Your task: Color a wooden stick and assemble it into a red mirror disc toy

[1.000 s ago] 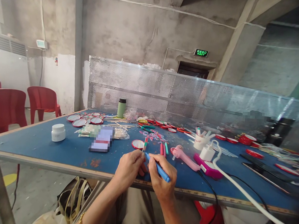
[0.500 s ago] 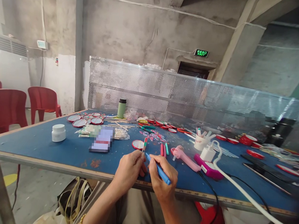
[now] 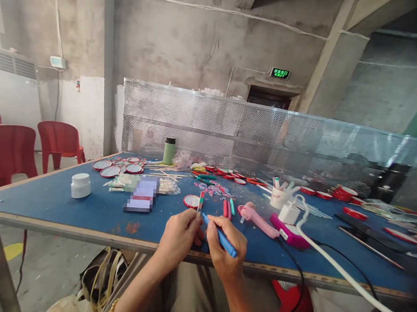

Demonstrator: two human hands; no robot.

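Between the fingers of my left hand [image 3: 179,234] a flat wooden stick [image 3: 201,202] stands upright, its top part coloured red and green. My right hand [image 3: 227,249] grips a blue marker pen [image 3: 226,243], with its tip against or very near the stick just above my left fingertips. Both hands are above the table's front edge. Just behind the stick lies a round red-rimmed disc [image 3: 191,201]. Red and green marker pens [image 3: 228,207] rest to the right of it.
A pink hot glue gun [image 3: 261,221] and a magenta power block [image 3: 288,231] with a white charger and cable lie at right. A paper cup [image 3: 279,197] holds pens. To the left are a white jar [image 3: 81,186] and a phone [image 3: 142,194]. A green bottle [image 3: 169,151] stands behind.
The whole view has shifted very slightly. Both hands keep the same hold on the stick and the blue marker pen, with hardly any movement visible.
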